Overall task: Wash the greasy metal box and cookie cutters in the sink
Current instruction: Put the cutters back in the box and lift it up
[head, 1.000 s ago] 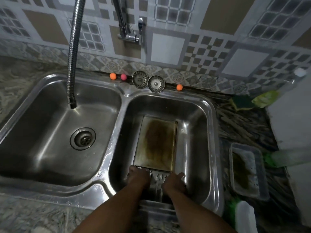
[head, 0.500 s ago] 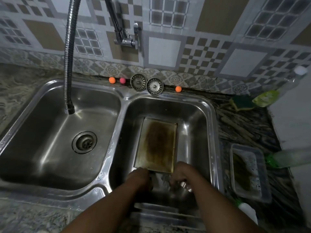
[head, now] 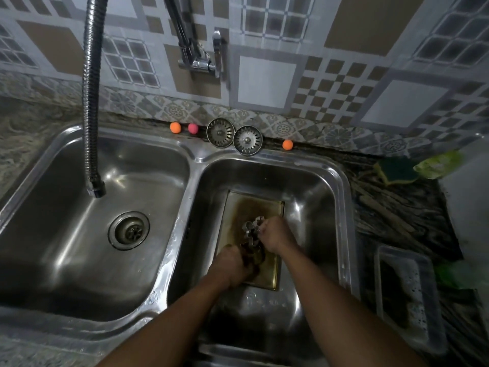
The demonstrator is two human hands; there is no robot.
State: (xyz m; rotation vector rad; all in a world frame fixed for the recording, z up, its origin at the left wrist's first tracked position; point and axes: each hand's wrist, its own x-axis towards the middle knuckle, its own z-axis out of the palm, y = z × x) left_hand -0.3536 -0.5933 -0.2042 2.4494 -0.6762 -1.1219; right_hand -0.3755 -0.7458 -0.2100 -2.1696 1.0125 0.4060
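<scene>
- A double steel sink [head: 182,165] is seen from above, set in a mottled stone counter [head: 402,215] below a patterned tile wall.
- A flexible metal faucet hose [head: 91,102] is hung over the left basin, its nozzle above and to the left of the drain [head: 129,230].
- The greasy metal box [head: 238,207] is laid flat on the floor of the right basin, its inside stained brown.
- A clear plastic container [head: 407,300] is set on the counter to the right of the sink.
- The left hand [head: 230,266] and right hand [head: 275,235] are held over the box, both closed around a cluster of cookie cutters [head: 252,229]; the upper cutters are gripped by the right hand, the lower ones by the left.
- A green sponge [head: 397,170] is placed on the counter near the far right corner.
- Two round strainers [head: 234,135] are leaned side by side on the back ledge, touching.
- Three small balls [head: 175,127], two orange and one pink, are lined along the same ledge.
</scene>
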